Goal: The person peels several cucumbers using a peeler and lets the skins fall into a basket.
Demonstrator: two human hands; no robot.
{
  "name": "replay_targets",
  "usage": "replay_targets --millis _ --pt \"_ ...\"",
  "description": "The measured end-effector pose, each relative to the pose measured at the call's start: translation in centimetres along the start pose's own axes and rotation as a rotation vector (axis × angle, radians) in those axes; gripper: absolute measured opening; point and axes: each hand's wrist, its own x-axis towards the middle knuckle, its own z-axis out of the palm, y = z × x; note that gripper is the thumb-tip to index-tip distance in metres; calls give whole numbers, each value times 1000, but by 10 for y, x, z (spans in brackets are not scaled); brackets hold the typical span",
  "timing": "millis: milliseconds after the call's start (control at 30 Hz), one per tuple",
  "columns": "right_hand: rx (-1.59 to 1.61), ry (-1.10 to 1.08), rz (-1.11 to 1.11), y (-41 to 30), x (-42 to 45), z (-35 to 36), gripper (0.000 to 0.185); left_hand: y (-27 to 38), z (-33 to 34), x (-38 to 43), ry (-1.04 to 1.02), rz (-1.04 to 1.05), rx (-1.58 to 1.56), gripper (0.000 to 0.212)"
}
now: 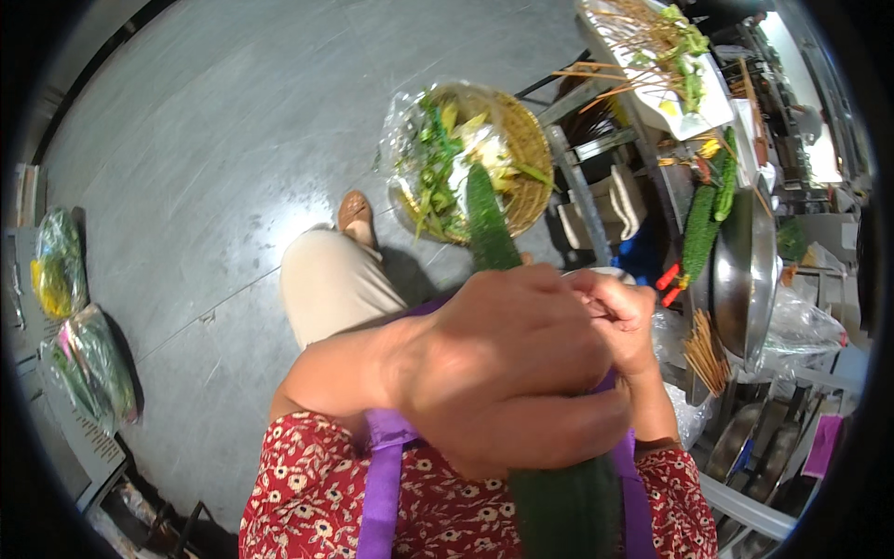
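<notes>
My left hand [517,370] is closed in a fist around a long, dark green cucumber [485,216]. One end of the cucumber points away from me over the basket. Its other end comes out below the fist, close to the camera and in front of my red floral clothing. Just right of that fist is my right hand [618,318], with thumb and fingers curled together. My left hand partly covers it, and whether it grips anything is hidden.
A wicker basket [534,140] lined with clear plastic holds green scraps on the floor. At right, a metal bench carries a white tray [712,112] of skewered greens, bumpy green vegetables [698,227], red-handled tools [669,283], wooden skewers [707,353] and a metal bowl [744,272]. Bagged vegetables [98,363] lie left.
</notes>
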Motion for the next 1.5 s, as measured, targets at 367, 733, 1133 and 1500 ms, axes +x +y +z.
replay_targets --millis 367,733,1133,1500 --pt "-382 122 -632 -16 38 23 37 -5 31 1 359 64 4 24" --pt "-152 47 -633 -7 50 36 31 -5 32 0 393 83 70 25" --pt "-264 59 -779 12 58 39 23 -3 26 1 320 41 206 29" --pt "-150 204 -248 43 87 42 17 -50 -3 -14 405 -409 192 40"
